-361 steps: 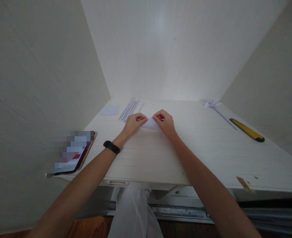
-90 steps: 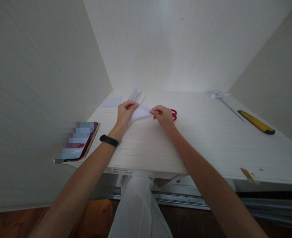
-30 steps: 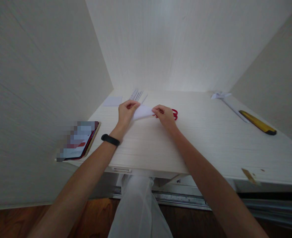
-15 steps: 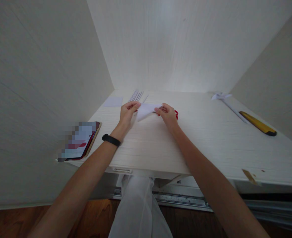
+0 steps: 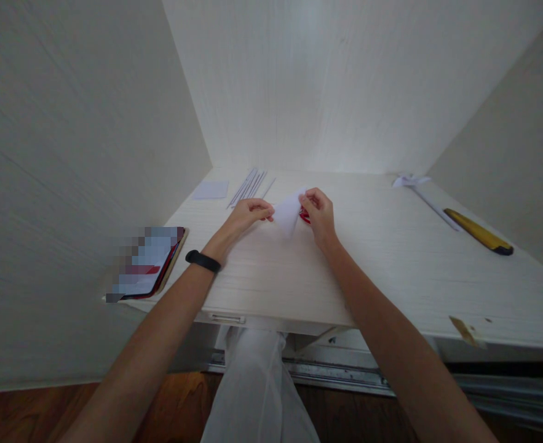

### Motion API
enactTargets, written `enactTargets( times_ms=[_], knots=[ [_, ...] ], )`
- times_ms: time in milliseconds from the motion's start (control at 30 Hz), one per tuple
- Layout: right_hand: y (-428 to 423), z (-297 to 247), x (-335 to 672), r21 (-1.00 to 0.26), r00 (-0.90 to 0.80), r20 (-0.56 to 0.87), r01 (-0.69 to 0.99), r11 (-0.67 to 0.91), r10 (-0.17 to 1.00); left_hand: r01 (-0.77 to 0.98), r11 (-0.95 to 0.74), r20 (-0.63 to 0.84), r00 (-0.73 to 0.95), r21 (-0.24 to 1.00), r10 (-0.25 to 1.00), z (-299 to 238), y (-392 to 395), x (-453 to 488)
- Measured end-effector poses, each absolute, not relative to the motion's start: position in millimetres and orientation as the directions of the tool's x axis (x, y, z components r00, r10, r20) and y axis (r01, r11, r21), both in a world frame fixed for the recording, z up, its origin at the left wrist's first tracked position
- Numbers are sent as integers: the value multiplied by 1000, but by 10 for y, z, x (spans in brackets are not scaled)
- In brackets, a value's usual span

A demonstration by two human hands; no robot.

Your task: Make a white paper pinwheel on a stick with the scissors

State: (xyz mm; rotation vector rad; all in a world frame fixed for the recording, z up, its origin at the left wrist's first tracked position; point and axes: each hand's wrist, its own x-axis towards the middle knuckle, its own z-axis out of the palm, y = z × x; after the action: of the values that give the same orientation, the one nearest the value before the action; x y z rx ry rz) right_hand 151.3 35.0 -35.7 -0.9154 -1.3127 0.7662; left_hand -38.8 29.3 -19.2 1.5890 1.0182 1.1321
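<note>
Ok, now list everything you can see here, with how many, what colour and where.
paper piece: 1, white, pinched in the right hand
red handle: 1, red, behind the right hand, partly hidden
thin strips: several, white, behind the left hand
flat sheet: 1, white, back left
pinwheel-like shape on a stick: 1, white, back right
long tool: 1, yellow and black, right
screen device: 1, pixelated, left edge
desk: 1, white, centre
walls: 3, pale, around the desk
floor: 1, brown, below
wristband: 1, black, left wrist
hands: 2, left beside the paper, contact unclear; right gripping it
</note>
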Motion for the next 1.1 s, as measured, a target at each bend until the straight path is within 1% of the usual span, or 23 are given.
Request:
enactTargets(
  times_ms=[167, 300, 400, 500, 733, 833, 1100],
  knots=[
    [340, -348, 1499, -878, 113, 479, 39, 478, 870, 127, -281, 254, 194, 951, 948, -193, 308, -392],
    [360, -364, 1495, -860, 128, 509, 42, 508, 851, 92, -286, 270, 152, 954, 951, -202, 315, -391],
    [382, -386, 1498, -866, 123, 500, 56, 498, 857, 80, -312, 294, 176, 947, 939, -220, 319, -394],
    [395, -402, 1503, -878, 101, 479, 30, 478, 872, 100, -362, 339, 192, 927, 921, -235, 317, -400],
    [383, -388, 1486, -904, 116, 422, -23, 427, 899, 212, -425, 388, 196, 880, 900, -209, 276, -401],
    [366, -369, 1482, -900, 139, 424, -45, 433, 895, 239, -437, 394, 207, 867, 895, -221, 283, -408],
    [352, -355, 1499, -889, 134, 442, -67, 453, 887, 253, -453, 403, 226, 855, 887, -254, 310, -425]
  ],
)
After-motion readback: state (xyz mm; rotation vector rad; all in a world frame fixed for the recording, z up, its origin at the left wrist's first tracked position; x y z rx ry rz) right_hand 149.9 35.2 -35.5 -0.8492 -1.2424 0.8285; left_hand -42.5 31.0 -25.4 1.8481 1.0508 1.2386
